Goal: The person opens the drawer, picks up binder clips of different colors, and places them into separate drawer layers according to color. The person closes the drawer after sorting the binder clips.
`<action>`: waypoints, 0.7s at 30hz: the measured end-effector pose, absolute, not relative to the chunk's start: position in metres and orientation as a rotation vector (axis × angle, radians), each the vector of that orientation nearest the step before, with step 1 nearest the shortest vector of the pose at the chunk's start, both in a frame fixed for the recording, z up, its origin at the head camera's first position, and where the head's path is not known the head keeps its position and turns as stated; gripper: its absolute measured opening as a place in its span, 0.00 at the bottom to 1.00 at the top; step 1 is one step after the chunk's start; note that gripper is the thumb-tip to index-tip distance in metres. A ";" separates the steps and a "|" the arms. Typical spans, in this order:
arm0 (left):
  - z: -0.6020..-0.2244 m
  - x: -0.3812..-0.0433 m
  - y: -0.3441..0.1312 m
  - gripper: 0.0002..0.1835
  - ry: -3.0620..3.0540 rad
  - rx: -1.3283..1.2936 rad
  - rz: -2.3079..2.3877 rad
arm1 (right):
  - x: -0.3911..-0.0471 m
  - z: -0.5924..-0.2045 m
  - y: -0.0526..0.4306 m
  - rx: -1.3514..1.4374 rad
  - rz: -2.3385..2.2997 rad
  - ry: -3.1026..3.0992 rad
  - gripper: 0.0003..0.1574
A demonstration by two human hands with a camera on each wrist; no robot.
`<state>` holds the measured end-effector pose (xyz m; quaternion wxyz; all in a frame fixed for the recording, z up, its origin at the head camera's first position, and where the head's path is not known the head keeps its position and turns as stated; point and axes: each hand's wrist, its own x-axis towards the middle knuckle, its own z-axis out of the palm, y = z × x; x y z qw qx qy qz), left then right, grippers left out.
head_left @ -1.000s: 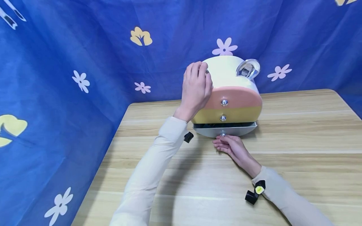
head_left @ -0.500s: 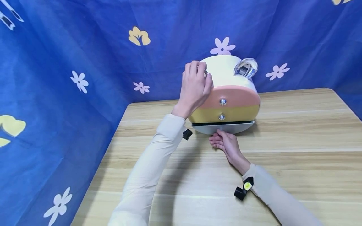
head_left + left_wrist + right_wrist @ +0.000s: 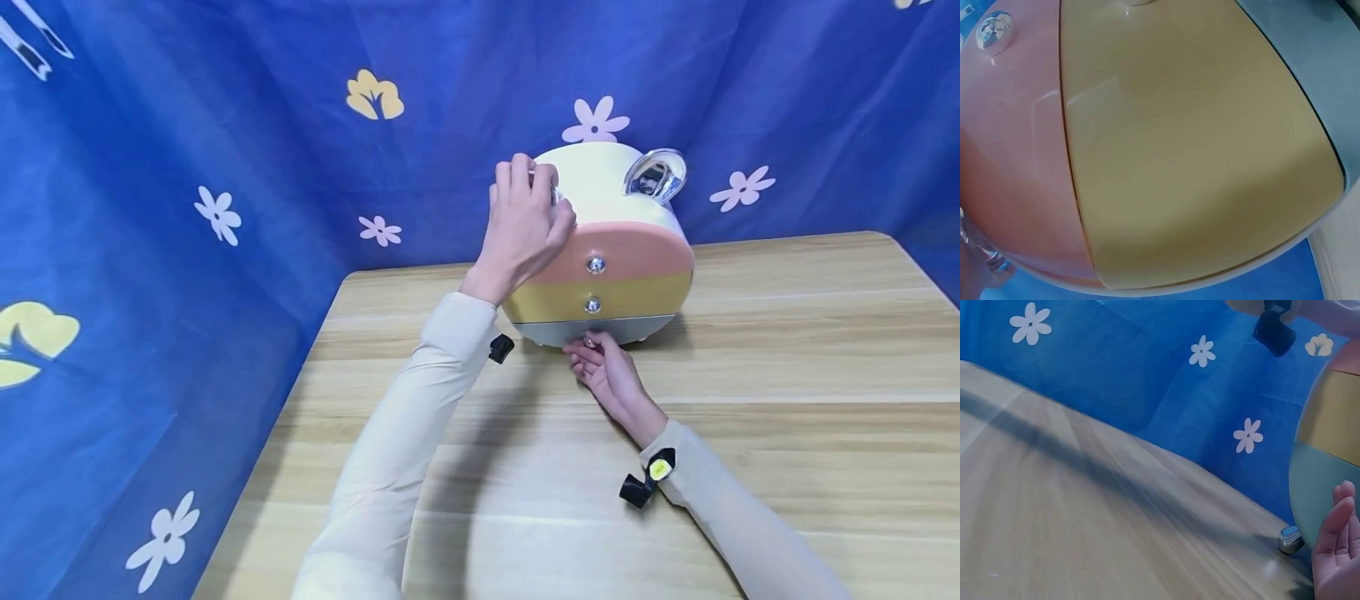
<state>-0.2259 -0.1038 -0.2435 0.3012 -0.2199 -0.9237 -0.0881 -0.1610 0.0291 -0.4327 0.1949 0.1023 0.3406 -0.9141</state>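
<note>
A small drawer cabinet (image 3: pixel 600 187) with a white top and pink, yellow and grey-blue drawer fronts stands on the table. Two silver, ear-shaped handles rise from its top; the right-hand handle (image 3: pixel 656 177) is bare. My left hand (image 3: pixel 521 225) grips the other handle, mostly hidden under the fingers. At the front, my right hand (image 3: pixel 611 375) pinches the silver knob (image 3: pixel 589 341) of the grey-blue bottom drawer (image 3: pixel 637 327) between thumb and fingers. That drawer sits flush with the others. In the left wrist view, the yellow drawer front (image 3: pixel 1197 144) fills most of the picture.
The wood-grain table (image 3: pixel 787 350) extends in front and to both sides. A blue flowered curtain (image 3: pixel 465 100) hangs behind and at the left. Black wrist mounts (image 3: pixel 637 492) hang from the sleeves. A silver foot (image 3: pixel 1290 539) supports the cabinet.
The bottom drawer, partly pulled out a second ago, has slid back into the cabinet as my right hand moved toward it. My left hand has kept its hold on the left handle.
</note>
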 end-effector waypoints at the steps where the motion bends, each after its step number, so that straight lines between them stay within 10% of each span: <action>1: -0.243 -0.227 -0.103 0.15 -2.457 -0.581 -0.230 | -0.163 -0.433 0.030 0.299 -2.564 0.941 0.07; 21: -0.249 -0.230 -0.112 0.16 -2.411 -0.669 -0.354 | -0.149 -0.441 0.020 0.282 -2.524 1.096 0.14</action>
